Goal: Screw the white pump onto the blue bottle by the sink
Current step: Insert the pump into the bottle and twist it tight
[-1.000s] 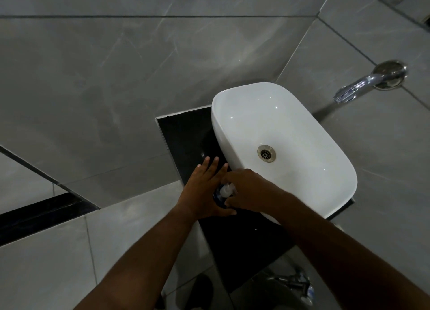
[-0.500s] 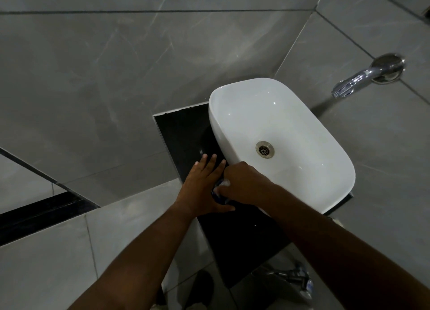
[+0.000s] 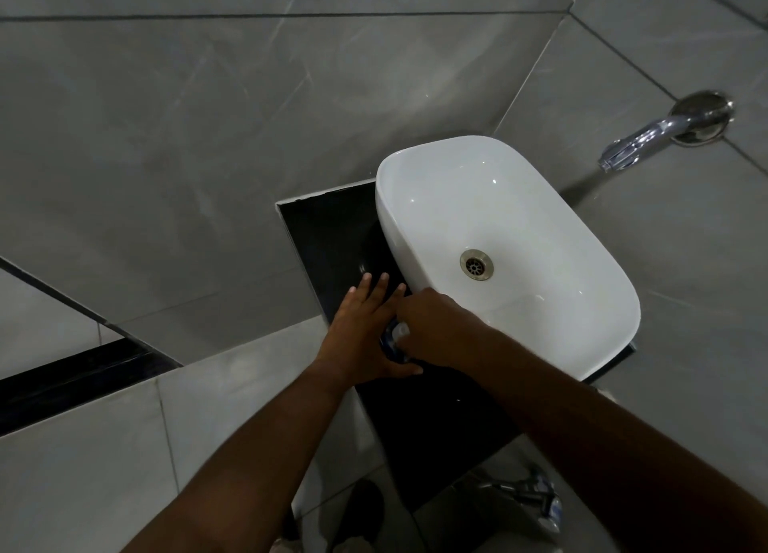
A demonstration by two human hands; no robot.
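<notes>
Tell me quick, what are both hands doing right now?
Left hand: open, fingers straight, palm pressed flat against the side of the small blue plastic bottle.
Right hand: closed over the white plastic pump on the bottle's top.

surface: black counter (image 3: 332, 228) | on it: white basin (image 3: 552, 303), blue bottle (image 3: 390, 345)

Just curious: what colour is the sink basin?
White, glossy sink, with a metal drain; seen in the head view.
</notes>
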